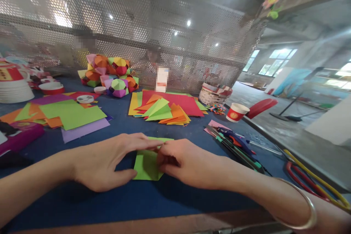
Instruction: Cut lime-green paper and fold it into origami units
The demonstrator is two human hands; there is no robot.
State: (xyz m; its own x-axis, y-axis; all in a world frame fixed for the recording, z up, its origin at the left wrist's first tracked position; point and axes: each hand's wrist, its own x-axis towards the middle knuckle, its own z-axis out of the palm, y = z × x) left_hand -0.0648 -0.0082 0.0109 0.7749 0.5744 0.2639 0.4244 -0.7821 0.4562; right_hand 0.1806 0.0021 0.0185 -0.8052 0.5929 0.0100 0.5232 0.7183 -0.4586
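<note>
A light green sheet of paper (145,164) lies on the blue table in front of me, with a crease visible near its lower right corner. My left hand (106,161) rests over its left side, fingers stretched out along the top edge and thumb apart at the lower left edge. At the right edge, my right hand (186,161) has its fingers curled in a pinch on the paper. Its fingertips partly hide that edge. The fingertips of both hands meet near the top of the sheet.
Beyond the hands are folded green and orange papers (175,113) on a red sheet (186,102). Loose coloured sheets (79,113) lie left, with folded paper balls (117,87) behind. Utility knives (236,150), scissors (309,182) and a paper cup (237,112) stand right.
</note>
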